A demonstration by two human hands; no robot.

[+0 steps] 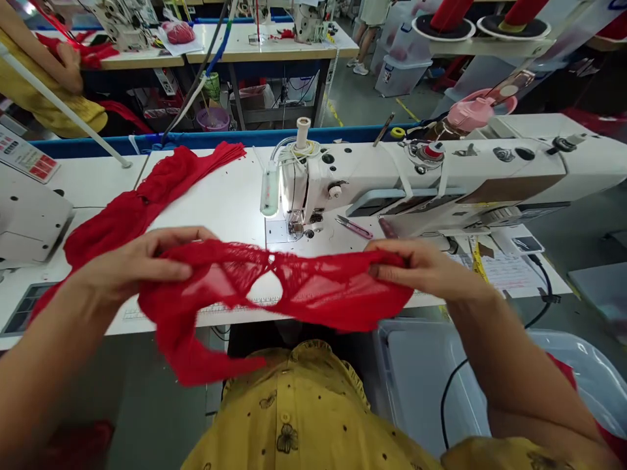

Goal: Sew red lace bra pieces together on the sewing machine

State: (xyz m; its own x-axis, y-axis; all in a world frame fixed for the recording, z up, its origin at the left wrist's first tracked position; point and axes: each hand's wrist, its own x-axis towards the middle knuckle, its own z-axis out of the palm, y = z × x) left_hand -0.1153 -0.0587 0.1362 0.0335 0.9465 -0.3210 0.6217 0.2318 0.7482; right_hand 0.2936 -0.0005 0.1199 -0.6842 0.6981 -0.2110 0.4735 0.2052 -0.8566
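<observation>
I can see the left hand (130, 264) and right hand (418, 264), each grip clamped on the red lacy garment (337, 287), stretched between them over the near edge of the counter (215, 212), before the white sewing machine (372, 166).

A sheer red lace garment (318, 287) stretches sideways in midair, gapped near its middle, its left part dangling

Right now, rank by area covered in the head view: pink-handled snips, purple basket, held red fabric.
1. Held red fabric, by far
2. Purple basket
3. Pink-handled snips

The basket stands farther away, so this ranks appearance only.
</observation>
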